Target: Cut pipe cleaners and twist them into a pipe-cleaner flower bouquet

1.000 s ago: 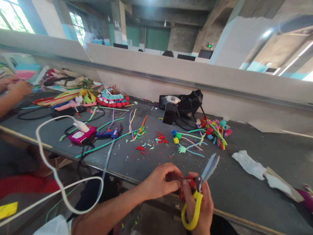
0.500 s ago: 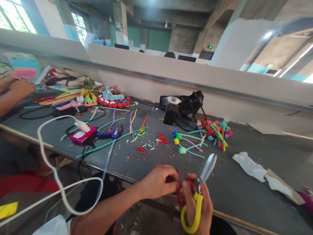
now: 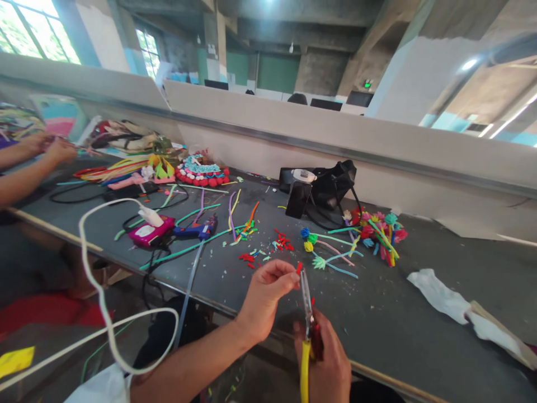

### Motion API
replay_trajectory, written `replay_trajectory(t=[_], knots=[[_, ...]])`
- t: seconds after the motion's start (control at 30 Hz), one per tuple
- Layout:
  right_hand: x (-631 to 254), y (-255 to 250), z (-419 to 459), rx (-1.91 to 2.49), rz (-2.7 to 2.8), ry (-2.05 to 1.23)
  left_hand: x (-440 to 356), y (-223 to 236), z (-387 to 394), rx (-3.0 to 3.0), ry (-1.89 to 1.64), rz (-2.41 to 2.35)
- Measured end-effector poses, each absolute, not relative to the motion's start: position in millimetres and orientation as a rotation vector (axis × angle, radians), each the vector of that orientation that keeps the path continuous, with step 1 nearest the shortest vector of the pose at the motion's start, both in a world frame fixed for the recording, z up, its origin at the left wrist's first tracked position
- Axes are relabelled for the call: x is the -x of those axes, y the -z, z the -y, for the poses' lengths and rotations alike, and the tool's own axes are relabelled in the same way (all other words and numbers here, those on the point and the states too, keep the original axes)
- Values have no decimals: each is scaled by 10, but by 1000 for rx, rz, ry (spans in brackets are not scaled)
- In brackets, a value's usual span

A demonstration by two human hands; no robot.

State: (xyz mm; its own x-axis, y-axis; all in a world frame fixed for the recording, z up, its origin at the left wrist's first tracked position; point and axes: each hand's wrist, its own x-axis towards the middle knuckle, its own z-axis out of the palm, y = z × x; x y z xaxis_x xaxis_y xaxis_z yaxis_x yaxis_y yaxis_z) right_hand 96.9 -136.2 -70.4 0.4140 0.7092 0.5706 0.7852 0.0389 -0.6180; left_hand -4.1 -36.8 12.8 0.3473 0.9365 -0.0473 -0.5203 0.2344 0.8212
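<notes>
My left hand (image 3: 268,296) pinches a short red pipe cleaner piece (image 3: 299,268) between thumb and fingertips. Right at that piece are the tips of the scissors' blades (image 3: 306,288), pointing up and away from me. My right hand (image 3: 327,358) is closed round the scissors, whose yellow handle (image 3: 304,372) shows below. A dark red bundle (image 3: 318,341) is also in my right hand, mostly hidden by fingers and blades. Beyond my hands, small red cut pieces (image 3: 284,242) lie on the dark table (image 3: 386,313), with another red heap (image 3: 246,258) nearer.
Pipe cleaner flowers (image 3: 309,246) and a colourful bunch (image 3: 384,232) lie to the right, before a black bag (image 3: 335,182) and a phone (image 3: 298,200). At left are a glue gun (image 3: 197,229), a pink power box (image 3: 151,230), a white cable (image 3: 86,257) and another person's hands (image 3: 59,150).
My left hand has moved up and away from the red bundle, now with a short red piece. The scissors have swung left, their tips coming to that piece.
</notes>
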Motion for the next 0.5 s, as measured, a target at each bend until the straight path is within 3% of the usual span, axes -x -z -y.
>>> replay_trajectory(t=[0.5], knots=[[-1008,786,1377,1696,1342,207,6,-113,464,-734,-1090,-594]])
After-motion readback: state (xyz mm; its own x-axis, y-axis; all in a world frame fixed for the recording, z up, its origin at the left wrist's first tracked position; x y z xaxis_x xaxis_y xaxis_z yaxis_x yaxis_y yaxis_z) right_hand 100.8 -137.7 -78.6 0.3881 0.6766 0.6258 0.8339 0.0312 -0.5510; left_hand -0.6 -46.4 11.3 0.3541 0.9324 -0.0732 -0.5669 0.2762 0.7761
